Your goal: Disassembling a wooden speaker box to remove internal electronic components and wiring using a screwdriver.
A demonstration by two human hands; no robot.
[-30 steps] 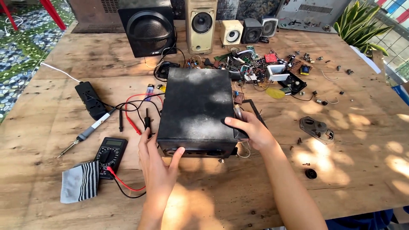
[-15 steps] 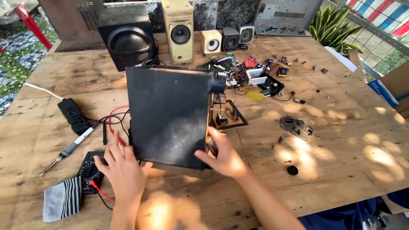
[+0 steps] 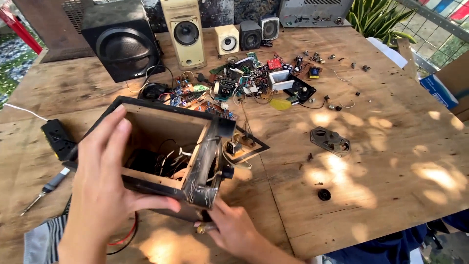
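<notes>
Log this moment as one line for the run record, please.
left hand: grips open black speaker box, tilted | right hand: supports its lower corner | inside: loose wires | nearby: circuit board pile, screwdriver

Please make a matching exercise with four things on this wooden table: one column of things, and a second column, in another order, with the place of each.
Things:
1. open speaker box
2. large black speaker
3. heap of circuit boards
4. soldering iron

Places:
A. at the far left of the table, by a tall beige speaker
B. at the table's left edge, lying flat
C. between the left hand and the right hand
D. mid-table, beyond the box

Pairs: 1-C, 2-A, 3-D, 4-B
</notes>
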